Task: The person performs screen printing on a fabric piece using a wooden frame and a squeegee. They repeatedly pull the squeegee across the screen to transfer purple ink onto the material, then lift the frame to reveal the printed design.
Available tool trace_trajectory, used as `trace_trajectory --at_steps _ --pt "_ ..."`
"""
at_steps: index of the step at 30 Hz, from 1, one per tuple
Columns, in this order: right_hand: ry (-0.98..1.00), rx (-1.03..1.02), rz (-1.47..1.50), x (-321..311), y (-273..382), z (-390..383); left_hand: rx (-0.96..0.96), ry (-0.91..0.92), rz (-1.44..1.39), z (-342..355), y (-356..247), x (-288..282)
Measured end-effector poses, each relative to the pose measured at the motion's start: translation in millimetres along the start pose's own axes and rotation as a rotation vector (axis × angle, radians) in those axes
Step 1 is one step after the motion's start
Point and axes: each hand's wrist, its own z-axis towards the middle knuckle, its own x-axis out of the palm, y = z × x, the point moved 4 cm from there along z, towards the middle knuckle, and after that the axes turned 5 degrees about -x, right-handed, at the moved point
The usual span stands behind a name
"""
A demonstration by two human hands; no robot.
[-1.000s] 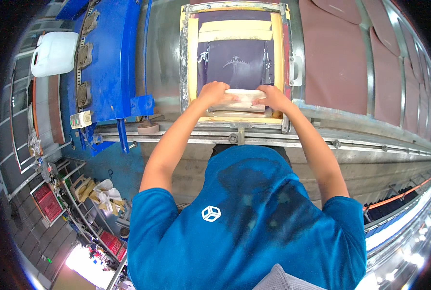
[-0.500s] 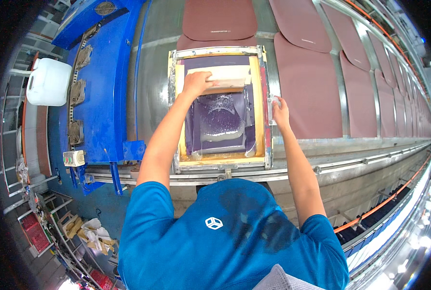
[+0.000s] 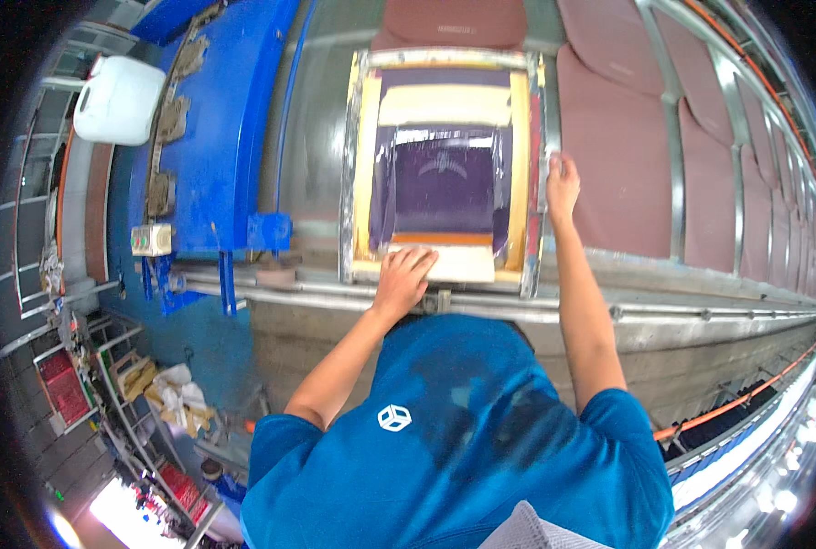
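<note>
A screen printing frame (image 3: pixel 350 183) with yellowed taped borders lies flat on the long table in front of me. Its dark purple mesh (image 3: pixel 440 206) bears a pale curved design in the middle. My left hand (image 3: pixel 404 277) is closed over a squeegee (image 3: pixel 465 263) with a cream holder and an orange blade edge, at the frame's near end. My right hand (image 3: pixel 563 188) has its fingers curled at the frame's right side, around a handle that the hand mostly hides. A cream strip (image 3: pixel 445 106) crosses the far part of the mesh.
Brown flat panels (image 3: pixel 614 156) lie in rows along the table to the right, another (image 3: pixel 454 23) beyond the frame. A metal rail (image 3: pixel 664 314) runs along the near edge. On the left stand a blue machine (image 3: pixel 234 137), a switch box (image 3: pixel 151 240) and a white jug (image 3: pixel 120 101).
My left hand has drawn the squeegee from the far part of the mesh to the near end. The pool of ink on the mesh has been swept off. My right hand stays at the frame's side.
</note>
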Motion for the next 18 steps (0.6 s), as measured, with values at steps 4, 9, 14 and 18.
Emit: trace_trajectory --at_steps 4,9,14,18 --pt "-0.006 -0.024 -0.033 4.3 -62.9 24.5 0.006 0.004 -0.053 -3.2 -17.0 72.4" --pt "0.067 0.088 -0.010 -29.2 -39.6 14.0 -0.120 0.065 -0.167 -32.0 -46.3 24.3" --pt "0.061 0.084 0.013 -68.1 -33.1 23.0 -0.465 -0.225 -0.400 6.7 -43.7 -27.1" --pt "0.084 0.055 0.023 -90.8 -26.0 34.2 -0.585 -0.456 -0.311 43.0 -28.2 -34.3"
